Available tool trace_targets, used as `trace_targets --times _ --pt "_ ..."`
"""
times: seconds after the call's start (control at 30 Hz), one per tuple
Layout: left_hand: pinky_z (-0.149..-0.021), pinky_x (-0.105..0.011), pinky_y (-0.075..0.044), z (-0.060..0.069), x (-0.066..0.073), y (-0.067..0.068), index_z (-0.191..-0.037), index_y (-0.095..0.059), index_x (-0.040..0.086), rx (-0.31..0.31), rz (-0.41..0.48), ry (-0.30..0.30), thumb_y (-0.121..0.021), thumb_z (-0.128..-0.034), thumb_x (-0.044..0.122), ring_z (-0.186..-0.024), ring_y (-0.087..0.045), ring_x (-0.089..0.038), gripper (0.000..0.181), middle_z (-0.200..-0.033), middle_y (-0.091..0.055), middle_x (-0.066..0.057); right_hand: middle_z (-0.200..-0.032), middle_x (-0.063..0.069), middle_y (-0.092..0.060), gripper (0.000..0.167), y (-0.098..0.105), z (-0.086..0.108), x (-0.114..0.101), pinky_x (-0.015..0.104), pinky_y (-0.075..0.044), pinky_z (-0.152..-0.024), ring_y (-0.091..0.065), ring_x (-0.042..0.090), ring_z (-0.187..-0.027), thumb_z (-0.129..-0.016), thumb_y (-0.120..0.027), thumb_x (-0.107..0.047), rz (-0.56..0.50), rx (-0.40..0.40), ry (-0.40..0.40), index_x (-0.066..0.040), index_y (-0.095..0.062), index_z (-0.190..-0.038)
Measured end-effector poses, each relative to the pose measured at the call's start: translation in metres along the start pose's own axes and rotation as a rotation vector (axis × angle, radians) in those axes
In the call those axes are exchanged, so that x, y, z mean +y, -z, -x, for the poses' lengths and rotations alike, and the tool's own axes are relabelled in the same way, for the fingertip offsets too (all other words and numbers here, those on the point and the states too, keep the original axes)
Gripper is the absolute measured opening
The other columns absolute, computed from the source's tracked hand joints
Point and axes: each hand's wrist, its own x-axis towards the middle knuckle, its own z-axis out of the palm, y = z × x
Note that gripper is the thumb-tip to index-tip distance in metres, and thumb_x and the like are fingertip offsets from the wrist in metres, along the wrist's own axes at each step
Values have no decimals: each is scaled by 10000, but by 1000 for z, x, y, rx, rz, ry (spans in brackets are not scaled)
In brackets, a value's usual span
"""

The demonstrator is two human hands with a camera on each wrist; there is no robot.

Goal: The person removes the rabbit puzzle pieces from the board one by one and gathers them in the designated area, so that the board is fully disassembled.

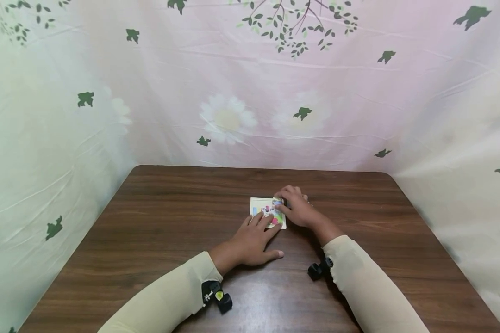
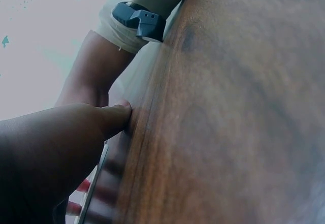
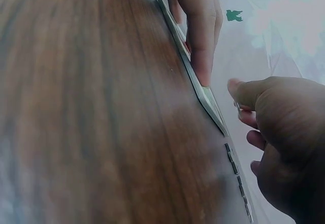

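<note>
A flat puzzle board (image 1: 256,202) with a pale rim and a colourful cartoon picture lies on the table. My left hand (image 1: 253,240) rests over its near left part, fingers fairly straight, thumb out on the wood. The right wrist view shows the raised edge of the board (image 3: 195,89) with a left fingertip on it. At the board's upper right corner, my right hand (image 1: 300,208) pinches a small thin puzzle piece (image 3: 238,109) between thumb and fingers, just above the board. The picture on that piece is mostly hidden.
Several thin flat pieces (image 3: 232,159) lie in a line on the table beside the board, mostly hidden under the right hand in the head view. The brown wooden table (image 1: 171,199) ends at a printed cloth backdrop (image 1: 250,92). Black wrist cameras (image 1: 224,303) hang below both sleeves.
</note>
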Motion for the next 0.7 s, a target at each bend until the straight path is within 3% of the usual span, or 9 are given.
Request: trace_targets --times 0.3,0.7 --pt "-1332 -607 -279 0 0 0 -1729 -340 322 11 -1 5 -451 -1048 783 -1693 -230 -370 829 -1815 -276 -66 -1503 181 -515 324 8 10 18 636 -297 -1028 -391 461 -1438 -1087 -680 -152 -14 43 31 -60 -675 -1398" --pt "-1339 -610 -262 -1 0 -2 -1737 -317 330 1 15 14 -443 -1046 790 -1698 -216 -367 839 -1825 -253 -54 -1525 212 -486 303 25 28 49 685 -267 -1057 -350 492 -1451 -1095 -653 -132 -36 53 -34 -68 -665 -1390"
